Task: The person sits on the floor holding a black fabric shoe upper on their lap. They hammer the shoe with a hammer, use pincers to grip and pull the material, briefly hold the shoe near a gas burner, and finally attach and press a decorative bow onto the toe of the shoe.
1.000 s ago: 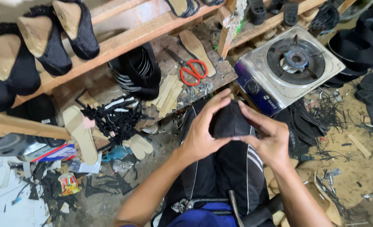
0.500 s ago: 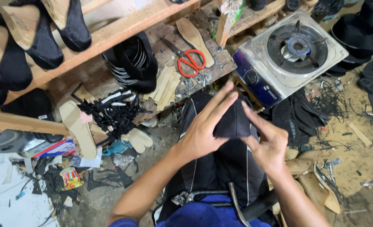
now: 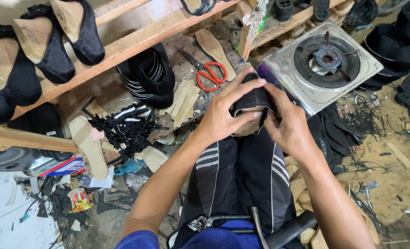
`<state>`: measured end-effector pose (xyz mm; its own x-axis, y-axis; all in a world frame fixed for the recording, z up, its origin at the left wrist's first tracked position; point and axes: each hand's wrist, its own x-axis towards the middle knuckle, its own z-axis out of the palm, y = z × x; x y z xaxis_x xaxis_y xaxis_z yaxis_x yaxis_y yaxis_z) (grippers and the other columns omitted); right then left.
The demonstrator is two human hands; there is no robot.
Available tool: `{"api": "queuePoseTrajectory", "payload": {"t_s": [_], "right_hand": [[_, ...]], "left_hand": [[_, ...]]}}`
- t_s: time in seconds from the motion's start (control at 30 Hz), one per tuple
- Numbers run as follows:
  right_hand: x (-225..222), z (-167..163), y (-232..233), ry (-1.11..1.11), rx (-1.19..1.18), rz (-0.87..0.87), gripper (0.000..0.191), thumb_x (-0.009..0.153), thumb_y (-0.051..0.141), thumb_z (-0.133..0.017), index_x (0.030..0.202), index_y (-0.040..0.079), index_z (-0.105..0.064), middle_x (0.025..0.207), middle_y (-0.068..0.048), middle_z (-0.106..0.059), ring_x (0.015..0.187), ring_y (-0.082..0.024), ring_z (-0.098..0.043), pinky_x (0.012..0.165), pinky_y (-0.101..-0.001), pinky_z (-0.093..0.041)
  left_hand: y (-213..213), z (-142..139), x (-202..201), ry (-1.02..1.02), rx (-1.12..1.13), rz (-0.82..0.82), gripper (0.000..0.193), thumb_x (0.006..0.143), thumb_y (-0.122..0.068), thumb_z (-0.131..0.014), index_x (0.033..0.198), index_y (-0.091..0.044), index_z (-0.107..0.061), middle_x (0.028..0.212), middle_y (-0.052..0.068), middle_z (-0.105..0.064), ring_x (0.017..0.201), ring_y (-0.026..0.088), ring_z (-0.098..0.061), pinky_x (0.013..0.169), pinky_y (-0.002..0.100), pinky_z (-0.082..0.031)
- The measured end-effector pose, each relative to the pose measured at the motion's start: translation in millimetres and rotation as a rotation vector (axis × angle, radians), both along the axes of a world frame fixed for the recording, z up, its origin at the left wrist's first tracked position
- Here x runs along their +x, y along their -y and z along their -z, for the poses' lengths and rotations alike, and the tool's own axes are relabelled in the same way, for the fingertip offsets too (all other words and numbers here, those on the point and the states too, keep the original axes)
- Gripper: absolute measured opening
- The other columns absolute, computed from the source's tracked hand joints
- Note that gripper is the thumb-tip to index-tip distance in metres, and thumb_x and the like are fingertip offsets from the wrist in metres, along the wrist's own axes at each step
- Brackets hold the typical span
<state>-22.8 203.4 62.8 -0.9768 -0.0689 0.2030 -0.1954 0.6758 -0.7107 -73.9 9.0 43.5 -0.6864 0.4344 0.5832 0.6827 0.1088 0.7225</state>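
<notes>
At the upper left of the frame, black shoes on wooden lasts (image 3: 34, 50) hang from a timber rail (image 3: 135, 39). Below them, lower left, lie a loose tan insole (image 3: 88, 146) and a heap of black straps (image 3: 126, 127). Toward the upper middle sit a stack of black striped uppers (image 3: 147, 76) and red-handled scissors (image 3: 209, 74).

At the centre, the left hand (image 3: 223, 117) grasps the black shoe upper (image 3: 253, 99) from its left side, fingers curled over the top, thumb underneath. The piece rests over the person's knee, just in front of the gas stove (image 3: 327, 64) at upper right. The right hand (image 3: 290, 124) grips its right edge, fingertips pressing the fabric down against a tan underside, possibly an insole; the view is too crowded to be sure.

To do this well, I judge that both hands should pull the fabric taut and even, smoothing wrinkles toward the edge while the knee steadies it.
</notes>
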Motion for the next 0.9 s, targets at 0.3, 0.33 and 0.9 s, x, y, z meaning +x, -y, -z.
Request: {"api": "queuePoseTrajectory", "payload": {"t_s": [0.3, 0.33, 0.9], "right_hand": [[51.1, 30.5, -9.0, 0.097, -0.469, -0.005, 0.017, 0.101, 0.003, -0.062, 0.116, -0.001, -0.067, 0.105, -0.011, -0.077, 0.098, -0.019, -0.075, 0.090, -0.0303, -0.061], [65.7, 39.1, -7.6, 0.165, -0.347, -0.028, 0.015, 0.096, 0.006, -0.066, 0.109, 0.000, -0.070, 0.098, -0.009, -0.079, 0.092, -0.015, -0.077, 0.084, -0.0295, -0.062], [170.5, 119.2, 53.7, 0.535, 0.075, -0.667, 0.040, 0.074, 0.028, -0.089, 0.093, 0.004, -0.064, 0.094, -0.012, -0.064, 0.099, -0.034, -0.063, 0.079, -0.0457, -0.049]], "left_hand": [[31.9, 32.5, -10.8, 0.203, 0.408, -0.283, 0.065, 0.090, 0.001, -0.083, 0.146, -0.009, -0.051, 0.143, 0.012, -0.060, 0.135, 0.026, -0.058, 0.120, 0.039, -0.046], [34.4, 45.8, -7.8, 0.336, 0.567, -0.270, 0.066, 0.088, 0.000, -0.081, 0.145, -0.009, -0.047, 0.142, 0.010, -0.056, 0.133, 0.024, -0.056, 0.114, 0.040, -0.047], [46.6, 80.0, 41.7, 0.134, -0.403, -0.217, 0.059, 0.074, -0.026, -0.088, 0.121, -0.007, -0.058, 0.121, 0.015, -0.069, 0.119, 0.037, -0.061, 0.104, 0.048, -0.045]]}}
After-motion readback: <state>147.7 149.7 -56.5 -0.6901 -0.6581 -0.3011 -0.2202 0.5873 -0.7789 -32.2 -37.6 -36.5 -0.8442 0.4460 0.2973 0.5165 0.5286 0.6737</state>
